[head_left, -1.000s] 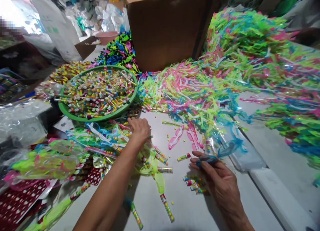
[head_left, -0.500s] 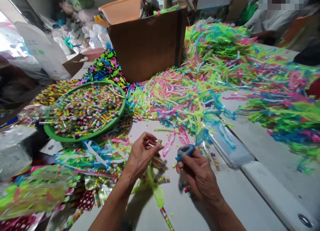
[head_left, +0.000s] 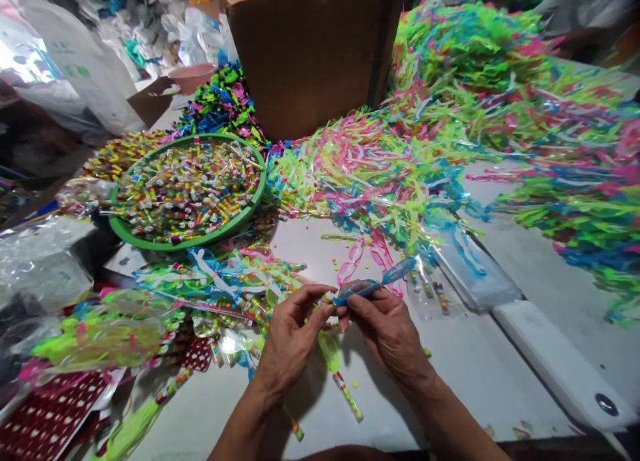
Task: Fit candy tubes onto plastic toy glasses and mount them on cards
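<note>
My right hand point(head_left: 387, 324) pinches a pair of blue plastic toy glasses point(head_left: 364, 289), one lens pointing up to the right. My left hand point(head_left: 297, 331) is closed at the near end of the glasses, its fingertips touching them. Between its thumb and fingers shows part of a clear tube of coloured candy point(head_left: 320, 306), mostly hidden by the fingers. Below the hands lies a yellow-green lens piece point(head_left: 329, 352) with a candy tube point(head_left: 347, 396) attached. Just beyond the hands are pink toy glasses point(head_left: 351, 261) on the white table point(head_left: 295, 238).
A green basin point(head_left: 187, 240) full of candy tubes stands at left. Behind it rises a large brown cardboard box point(head_left: 310, 61). Colourful plastic pieces point(head_left: 465, 61) are heaped at right. A long white sealing device point(head_left: 555, 361) lies on the right. Finished-looking bundles of glasses point(head_left: 110, 334) lie at left.
My hands have come together, the left moving right until its fingertips meet the blue glasses. The camera view has tipped downward.
</note>
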A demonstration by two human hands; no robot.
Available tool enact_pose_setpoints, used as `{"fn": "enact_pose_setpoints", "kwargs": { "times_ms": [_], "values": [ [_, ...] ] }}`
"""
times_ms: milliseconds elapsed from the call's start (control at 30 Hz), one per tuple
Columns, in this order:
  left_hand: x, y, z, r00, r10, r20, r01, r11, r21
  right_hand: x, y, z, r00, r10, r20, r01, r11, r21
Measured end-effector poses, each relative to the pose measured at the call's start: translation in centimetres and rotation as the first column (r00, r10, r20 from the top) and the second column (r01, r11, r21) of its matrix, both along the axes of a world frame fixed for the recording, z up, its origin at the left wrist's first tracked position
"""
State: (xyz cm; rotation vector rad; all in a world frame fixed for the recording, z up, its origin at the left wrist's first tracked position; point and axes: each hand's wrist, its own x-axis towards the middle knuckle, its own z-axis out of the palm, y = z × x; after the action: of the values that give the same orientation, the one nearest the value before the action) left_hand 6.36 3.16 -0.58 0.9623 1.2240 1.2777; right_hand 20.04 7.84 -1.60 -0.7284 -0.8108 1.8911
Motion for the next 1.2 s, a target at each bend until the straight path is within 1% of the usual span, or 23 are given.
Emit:
{"fn": "enact_pose_setpoints", "kwargs": {
  "times_ms": [100,267,367,433,567,700,800,900,933,1033,1100,1200],
  "values": [
    [0.1,-0.1,-0.1,0.998,-0.012,-0.060,0.010,1.000,-0.030,0.2,-0.4,-0.1,0.997,-0.017,0.070,0.017,1.000,0.003],
    [0.4,0.0,0.0,0.998,-0.014,-0.069,0.009,0.997,-0.073,0.6,-0.9,-0.5,0.987,-0.071,0.147,0.063,0.997,0.054],
    [0.6,0.2,0.2,0.991,-0.048,-0.122,0.039,0.996,-0.078,0.7,-1.0,-0.7,0.988,-0.103,0.118,0.096,0.993,0.066],
    [0.6,0.3,0.2,0.989,-0.057,-0.138,0.046,0.996,-0.082,0.7,-0.9,-0.9,0.990,-0.103,0.100,0.097,0.993,0.065],
    [0.7,0.3,0.1,0.991,-0.043,-0.131,0.028,0.993,-0.117,0.8,-0.9,-1.2,0.984,-0.109,0.137,0.097,0.991,0.096],
    [0.9,0.2,-0.2,0.986,-0.038,-0.163,0.018,0.992,-0.121,0.9,-0.8,-1.1,0.977,-0.108,0.186,0.087,0.989,0.121],
    [0.7,0.2,-0.2,0.969,-0.052,-0.242,0.028,0.994,-0.103,0.9,-0.8,-0.9,0.956,-0.132,0.262,0.083,0.978,0.193],
    [0.5,0.1,0.0,0.930,-0.065,-0.362,0.052,0.998,-0.045,1.0,-0.8,-0.7,0.923,-0.172,0.345,0.071,0.955,0.286],
    [0.4,0.0,0.0,0.926,-0.071,-0.372,0.064,0.997,-0.031,1.0,-0.8,-0.6,0.914,-0.179,0.365,0.064,0.950,0.306],
    [0.4,-0.2,0.2,0.937,-0.080,-0.340,0.074,0.997,-0.030,0.8,-1.0,-0.6,0.891,-0.206,0.404,0.064,0.939,0.338],
    [0.5,-0.3,0.3,0.925,-0.065,-0.374,0.060,0.998,-0.025,0.5,-1.2,-0.6,0.877,-0.255,0.407,0.100,0.926,0.365],
    [0.7,-0.3,0.5,0.879,-0.016,-0.477,0.046,0.998,0.052,0.2,-1.9,-0.9,0.855,-0.341,0.391,0.173,0.898,0.404]
  ]
}}
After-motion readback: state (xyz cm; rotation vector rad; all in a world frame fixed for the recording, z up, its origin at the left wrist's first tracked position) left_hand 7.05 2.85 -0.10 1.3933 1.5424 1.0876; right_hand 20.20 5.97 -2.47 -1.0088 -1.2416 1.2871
